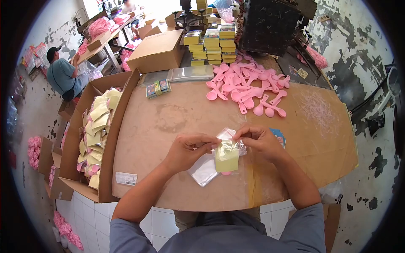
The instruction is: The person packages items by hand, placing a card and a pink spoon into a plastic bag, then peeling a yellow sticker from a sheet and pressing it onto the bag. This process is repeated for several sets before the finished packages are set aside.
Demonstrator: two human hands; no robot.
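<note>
Brown cardboard sheeting covers the table [168, 118], viewed from above through a round lens that darkens all four corners. Well in front of the pile of pink spoons [244, 88], toward the near edge, the left hand [190, 149] and the right hand [259, 141] meet at a clear bag [230, 137]. The fingers of each hand are closed together, pinching the bag's upper rim from either side. Inside sits a yellow packet [227, 159]; a pink shape shows just below it, too covered to identify, and any print on the packet cannot be read. A second clear bag [204, 172] lies flat beneath the first, partly overlapped by it. Printed cards [280, 135], in front and slightly right of the spoons, are mostly concealed by the right hand. Between the spoons and the hands the cardboard lies open and wide. To the right of the spoons it runs clear to the table's slanting edge, apart from a faint scatter of thin clear strips [316, 109]. Left of the spoons, an open carton [71, 143] of yellow packets abuts the table edge. Behind the spoons stand stacked yellow boxes [213, 44] and a dark machine [270, 25], its top cut off. The spoons are glossy moulded plastic with round bowls, and the bags are thin and crinkled.
</note>
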